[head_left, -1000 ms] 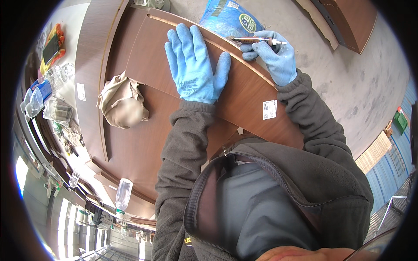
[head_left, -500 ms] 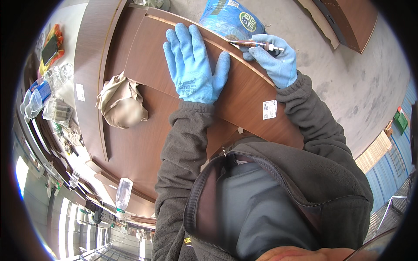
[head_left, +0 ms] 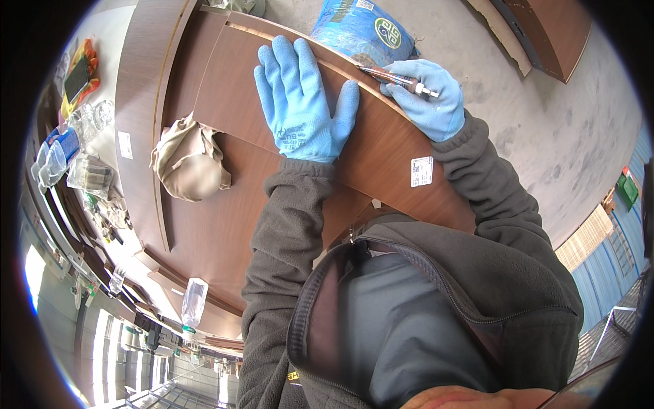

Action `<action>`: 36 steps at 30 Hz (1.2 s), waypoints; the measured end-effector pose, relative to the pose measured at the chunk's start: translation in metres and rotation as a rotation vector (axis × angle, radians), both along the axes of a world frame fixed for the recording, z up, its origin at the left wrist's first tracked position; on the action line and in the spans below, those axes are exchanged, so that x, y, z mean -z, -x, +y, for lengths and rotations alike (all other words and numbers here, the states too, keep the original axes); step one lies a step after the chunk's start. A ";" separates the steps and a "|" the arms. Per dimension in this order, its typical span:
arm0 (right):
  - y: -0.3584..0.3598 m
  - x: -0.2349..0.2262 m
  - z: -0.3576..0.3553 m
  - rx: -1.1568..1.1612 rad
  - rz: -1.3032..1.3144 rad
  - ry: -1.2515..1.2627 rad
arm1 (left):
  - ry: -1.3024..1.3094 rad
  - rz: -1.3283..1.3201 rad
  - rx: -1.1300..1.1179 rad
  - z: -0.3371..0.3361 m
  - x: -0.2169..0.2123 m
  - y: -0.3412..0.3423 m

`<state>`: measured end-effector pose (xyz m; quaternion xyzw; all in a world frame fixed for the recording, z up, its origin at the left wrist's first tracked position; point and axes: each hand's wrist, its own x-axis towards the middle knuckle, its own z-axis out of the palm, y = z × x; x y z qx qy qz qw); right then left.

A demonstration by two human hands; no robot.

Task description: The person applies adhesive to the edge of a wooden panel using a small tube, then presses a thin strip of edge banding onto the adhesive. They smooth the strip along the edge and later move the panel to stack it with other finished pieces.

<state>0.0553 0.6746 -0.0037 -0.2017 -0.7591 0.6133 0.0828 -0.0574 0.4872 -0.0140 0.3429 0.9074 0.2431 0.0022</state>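
My left hand point(head_left: 300, 109), in a light blue coated glove, lies flat with fingers spread on a brown wood-grain panel point(head_left: 238, 102), near its far edge. My right hand point(head_left: 436, 102), gloved alike, is closed around a pen-like tube point(head_left: 396, 78) with a pointed tip, brown contents and a white rear end. The tip points left and rests at or just over the panel's far edge, to the right of my left fingers. A pale strip point(head_left: 334, 67) runs along that edge. A white label point(head_left: 422, 172) sits on the panel, close to my right sleeve.
A crumpled beige cloth point(head_left: 184, 153) lies on the brown surface at left. Beyond the far edge a blue sack point(head_left: 361, 27) stands on the grey floor. More brown boards point(head_left: 545, 34) are at far right. A clear bottle point(head_left: 194, 303) and plastic packaging point(head_left: 92, 170) lie at left.
The tube has tilted, its rear end dropping slightly nearer me while the tip stays at the far edge. My right hand has turned a little with it. The left hand has barely moved.
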 end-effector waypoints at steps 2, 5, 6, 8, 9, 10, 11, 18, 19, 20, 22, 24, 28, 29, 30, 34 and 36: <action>0.001 -0.003 0.003 -0.082 0.055 -0.170 | -0.003 -0.003 0.001 0.000 0.000 0.000; 0.002 -0.005 0.006 -0.186 0.100 -0.312 | -0.007 -0.004 0.001 0.000 0.000 0.000; 0.001 -0.005 0.006 -0.176 0.086 -0.293 | -0.009 -0.004 0.000 0.000 -0.001 0.000; 0.000 -0.004 0.005 -0.153 0.065 -0.251 | -0.004 0.002 0.004 0.001 -0.001 0.000; -0.001 -0.002 0.004 -0.140 0.057 -0.228 | 0.004 0.007 0.008 0.001 -0.001 0.000; -0.002 -0.001 0.004 -0.128 0.048 -0.204 | 0.009 0.008 0.009 0.001 -0.001 0.000; -0.004 0.001 0.004 -0.128 0.055 -0.217 | 0.011 0.014 0.011 0.001 -0.001 0.000; -0.010 0.007 0.004 -0.108 0.158 -0.419 | 0.005 0.014 0.010 0.001 -0.002 0.000; -0.009 0.006 0.005 -0.132 0.170 -0.484 | -0.001 0.006 0.007 0.000 -0.002 0.000; -0.008 0.005 0.006 -0.144 0.163 -0.471 | 0.004 0.009 0.009 0.000 -0.002 0.000; -0.004 0.004 0.010 -0.184 0.170 -0.417 | 0.006 -0.004 0.005 0.000 -0.002 0.000; 0.005 0.006 0.013 -0.199 0.343 -0.594 | 0.002 0.004 0.004 0.000 -0.002 0.000; 0.010 0.004 0.019 -0.268 0.479 -0.763 | -0.001 0.000 -0.002 0.000 -0.001 0.000; 0.010 0.004 0.020 -0.283 0.468 -0.787 | -0.002 0.006 0.002 0.001 0.000 -0.001; 0.010 0.003 0.021 -0.294 0.457 -0.811 | -0.003 0.003 0.002 0.000 0.000 -0.001; 0.011 0.000 0.023 -0.346 0.431 -0.819 | -0.023 0.019 -0.013 0.001 0.002 0.000; 0.012 0.000 0.025 -0.350 0.449 -0.798 | -0.026 0.023 -0.011 0.001 0.003 0.000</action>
